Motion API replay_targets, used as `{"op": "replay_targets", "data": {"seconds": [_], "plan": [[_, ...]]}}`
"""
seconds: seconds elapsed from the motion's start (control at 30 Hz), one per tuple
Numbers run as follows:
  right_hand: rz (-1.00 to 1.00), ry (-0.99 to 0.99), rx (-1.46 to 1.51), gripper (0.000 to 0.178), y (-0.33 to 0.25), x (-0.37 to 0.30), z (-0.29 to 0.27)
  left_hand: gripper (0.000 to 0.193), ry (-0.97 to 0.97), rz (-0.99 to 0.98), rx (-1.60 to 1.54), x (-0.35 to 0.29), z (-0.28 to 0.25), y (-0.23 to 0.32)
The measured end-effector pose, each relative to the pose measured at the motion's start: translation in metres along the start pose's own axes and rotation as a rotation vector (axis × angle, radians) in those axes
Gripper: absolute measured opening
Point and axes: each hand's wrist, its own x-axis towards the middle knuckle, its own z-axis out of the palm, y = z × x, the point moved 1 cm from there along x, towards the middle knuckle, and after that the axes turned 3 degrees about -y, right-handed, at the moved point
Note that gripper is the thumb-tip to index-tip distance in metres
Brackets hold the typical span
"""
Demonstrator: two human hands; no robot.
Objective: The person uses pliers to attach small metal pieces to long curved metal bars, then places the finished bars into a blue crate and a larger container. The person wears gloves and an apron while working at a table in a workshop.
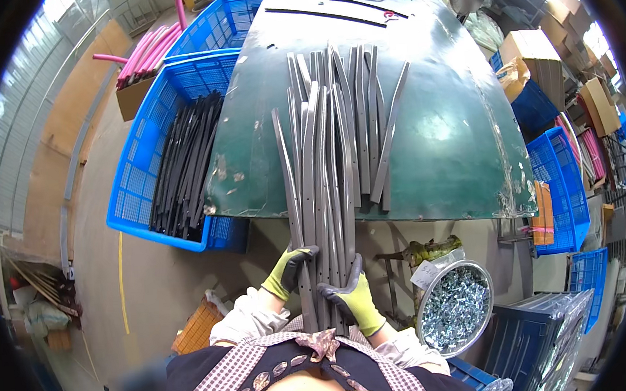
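Observation:
A bundle of long grey metal strips with small holes reaches from my body out over the table's near edge. My left hand, in a yellow-green glove with dark grey fingers, is closed round the bundle's left side. On the right side my right hand, gloved alike, grips the same bundle a little nearer to me. The fingers beneath the strips are hidden. Several more grey strips lie loosely on the green table, beside and beyond the held ones.
Left of the table stands a blue plastic crate of dark strips. A round metal bowl of small shiny metal parts is at my right. Pink tubes stick out of a box at far left. Red-handled scissors lie at the table's far end.

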Motion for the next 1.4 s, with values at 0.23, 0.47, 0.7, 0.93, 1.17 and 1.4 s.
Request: {"op": "replay_targets", "data": {"seconds": [0.23,0.47,0.7,0.93,1.17,1.4], "plan": [[-0.03,0.035,0.141,0.105,-0.009,0.093,0.022,0.031,-0.014,-0.002,0.357,0.08,-0.028,0.061],[-0.078,0.173,-0.641,0.101,-0.012,0.185,0.038,0.104,0.209,0.201,1.201,0.201,-0.049,0.108],[-0.138,-0.015,-0.995,0.085,0.015,0.251,0.04,0.117,0.483,0.169,1.863,0.263,-0.11,0.122],[-0.191,0.032,-1.066,0.086,0.019,0.276,0.054,0.107,0.577,0.076,1.73,0.246,-0.131,0.113],[-0.109,0.098,-1.179,0.082,0.005,0.273,0.067,0.082,0.344,0.26,1.566,0.116,-0.167,0.106],[-0.403,-0.105,-0.98,0.081,-0.052,0.192,0.144,0.062,0.591,0.251,1.112,-0.131,-0.224,0.033]]}}
